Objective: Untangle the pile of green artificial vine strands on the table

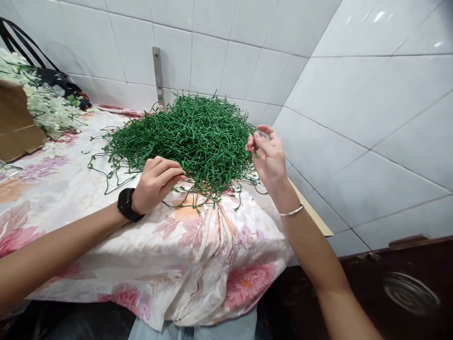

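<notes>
A big tangled heap of thin green plastic stems (198, 137) lies on a table covered with a floral cloth (141, 245). At the heap's front left edge is my left hand (157, 182), its fingers pressed together near some stems; what they hold, if anything, is too small to make out. My right hand (267, 153) is raised at the heap's right edge, palm partly turned up, with thumb and fingers pinched together. Whatever lies between those fingertips is too small to name. A few loose stems trail out in front of the heap, between my two hands.
White artificial flowers (53, 106) and a torn brown cardboard box (17, 125) are at the far left. A metal bracket (158, 75) stands against the tiled wall (212, 56) behind the heap. Dark furniture (375, 288) is at the lower right, beyond the table's edge.
</notes>
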### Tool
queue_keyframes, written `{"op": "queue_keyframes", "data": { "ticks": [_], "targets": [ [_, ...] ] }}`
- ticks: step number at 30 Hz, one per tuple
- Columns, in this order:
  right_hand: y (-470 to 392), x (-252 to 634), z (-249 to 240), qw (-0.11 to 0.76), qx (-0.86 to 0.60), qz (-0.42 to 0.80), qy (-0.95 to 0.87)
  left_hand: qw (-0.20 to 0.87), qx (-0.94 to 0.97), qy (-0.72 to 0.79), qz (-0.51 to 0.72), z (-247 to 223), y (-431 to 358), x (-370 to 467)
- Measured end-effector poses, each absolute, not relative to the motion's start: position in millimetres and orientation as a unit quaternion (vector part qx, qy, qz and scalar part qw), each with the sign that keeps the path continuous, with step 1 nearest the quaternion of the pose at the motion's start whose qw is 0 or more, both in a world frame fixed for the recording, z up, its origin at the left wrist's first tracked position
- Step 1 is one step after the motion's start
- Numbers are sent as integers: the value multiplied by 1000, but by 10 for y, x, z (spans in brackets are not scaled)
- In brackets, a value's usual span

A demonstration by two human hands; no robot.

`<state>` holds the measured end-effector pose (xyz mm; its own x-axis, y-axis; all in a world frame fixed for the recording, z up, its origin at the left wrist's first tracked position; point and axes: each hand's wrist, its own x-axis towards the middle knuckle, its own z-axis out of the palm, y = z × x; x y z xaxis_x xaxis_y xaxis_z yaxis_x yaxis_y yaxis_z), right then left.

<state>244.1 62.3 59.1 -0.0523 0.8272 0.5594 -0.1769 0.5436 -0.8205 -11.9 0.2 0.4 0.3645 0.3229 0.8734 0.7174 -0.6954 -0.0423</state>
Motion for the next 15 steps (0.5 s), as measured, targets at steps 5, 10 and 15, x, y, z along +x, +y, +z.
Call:
{"op": "queue_keyframes", "data": {
  "ticks": [5, 10, 15],
  "targets": [
    [638, 2349, 423, 531, -303, 213, -762, 162, -752, -365, -525, 77, 5, -184],
    [557, 2174, 325, 445, -308, 99, -835, 46, -692, -410, -592, 132, 25, -238],
    [459, 2098, 397, 421, -298, 6, -857, -192, -596, -410, -663, 173, 30, -233]
  ]
}}
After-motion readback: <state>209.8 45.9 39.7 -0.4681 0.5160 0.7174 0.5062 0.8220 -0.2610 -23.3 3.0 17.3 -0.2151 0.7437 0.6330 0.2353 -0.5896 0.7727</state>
